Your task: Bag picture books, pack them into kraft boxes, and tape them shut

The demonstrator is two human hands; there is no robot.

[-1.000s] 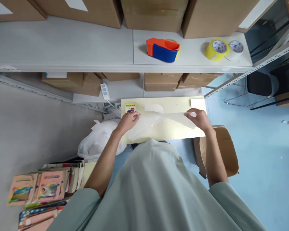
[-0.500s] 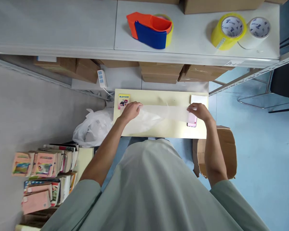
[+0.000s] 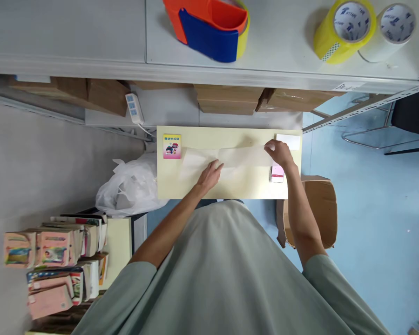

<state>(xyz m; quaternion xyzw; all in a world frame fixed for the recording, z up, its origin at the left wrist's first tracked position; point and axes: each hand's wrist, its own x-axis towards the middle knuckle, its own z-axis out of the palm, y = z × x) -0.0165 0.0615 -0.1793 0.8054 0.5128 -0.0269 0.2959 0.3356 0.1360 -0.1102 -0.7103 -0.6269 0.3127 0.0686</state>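
Sheeting [image 3: 246, 157], thin, whitish and translucent, is spread across the middle of a pale yellow table [image 3: 167, 181] at the centre of the frame. Whether it is one folded piece or two overlapping ones cannot be told. A crease or tear could be caused if the right end were pulled while the middle is pressed down by the other hand. The pink-and-white item [image 3: 277, 174] at the table's right could be caught or nudged too, since the sheeting's right end is held just beside it.

That end is pinched between thumb and fingertips by the right hand [image 3: 279, 152], its fingers nearly closed. The left hand [image 3: 209, 177], lower and nearer the centre, is loosely extended, palm down, its fingertips laid on the sheeting; whether any of it is gripped there cannot be told.

A small booklet [image 3: 172, 147] with cartoon figures is placed at the table's upper left, and a white pad [image 3: 288, 141] at its upper right, close behind the right hand.
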